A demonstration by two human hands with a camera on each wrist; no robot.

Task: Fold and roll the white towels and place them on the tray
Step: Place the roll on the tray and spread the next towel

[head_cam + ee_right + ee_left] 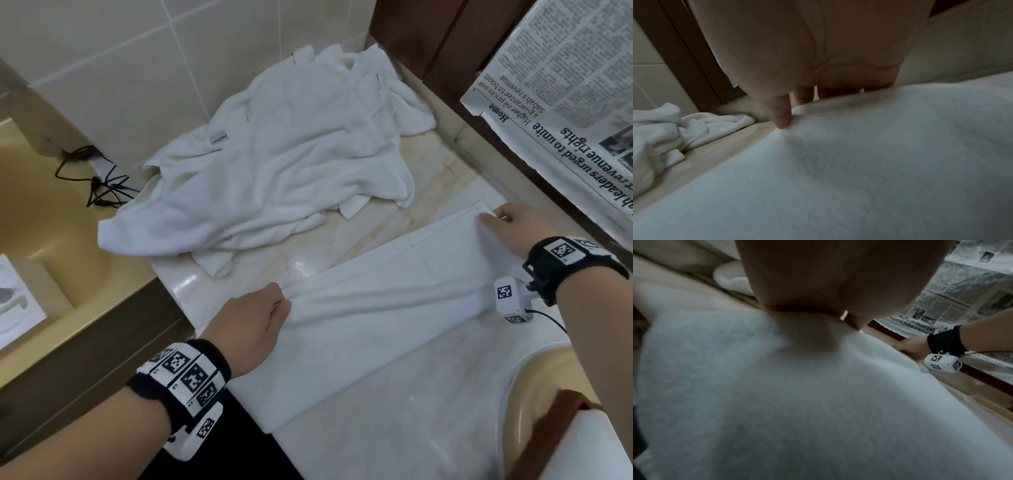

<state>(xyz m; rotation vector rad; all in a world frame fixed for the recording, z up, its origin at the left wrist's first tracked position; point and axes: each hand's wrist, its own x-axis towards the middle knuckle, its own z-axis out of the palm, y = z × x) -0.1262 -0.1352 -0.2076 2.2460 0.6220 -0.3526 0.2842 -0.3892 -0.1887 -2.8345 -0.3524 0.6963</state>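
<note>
Left hand (255, 323) pinches the towel (387, 308) at its near far-edge corner; right hand (513, 228) pinches the opposite corner. Towel lies flat on the counter (308, 260), stretched taut, likely to square the fold. Unfolded pile (274, 164) waits behind. Tray not seen.

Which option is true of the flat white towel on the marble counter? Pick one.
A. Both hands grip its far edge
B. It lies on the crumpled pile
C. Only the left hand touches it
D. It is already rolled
A: the left hand and the right hand each pinch the far edge of the flat white towel, which lies unrolled on the marble counter, apart from the crumpled pile of white towels.
</note>
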